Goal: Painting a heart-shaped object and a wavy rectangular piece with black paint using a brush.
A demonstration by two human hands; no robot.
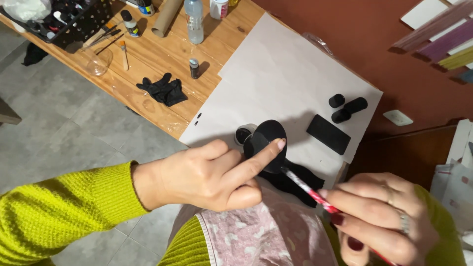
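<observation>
My left hand (pixel 209 172) holds a black painted round piece (pixel 268 140), with the forefinger stretched along its face. My right hand (pixel 382 216) grips a thin red-and-white brush (pixel 308 187) whose tip touches the lower edge of that black piece. Both hands hover over a large white paper sheet (pixel 276 74) on a wooden table (pixel 162 54). A small open pot of black paint (pixel 243 134) sits on the paper just behind the black piece. A black rectangular block (pixel 328 134) and short black cylinders (pixel 347 108) lie on the paper to the right.
A black glove (pixel 163 90) lies on the table by a small dark bottle (pixel 194 68). A clear plastic bottle (pixel 194 19), a cardboard tube (pixel 166 17), brushes (pixel 123 51) and a black basket of supplies (pixel 74 19) stand at the far end. A pink patterned cloth (pixel 266 231) covers my lap.
</observation>
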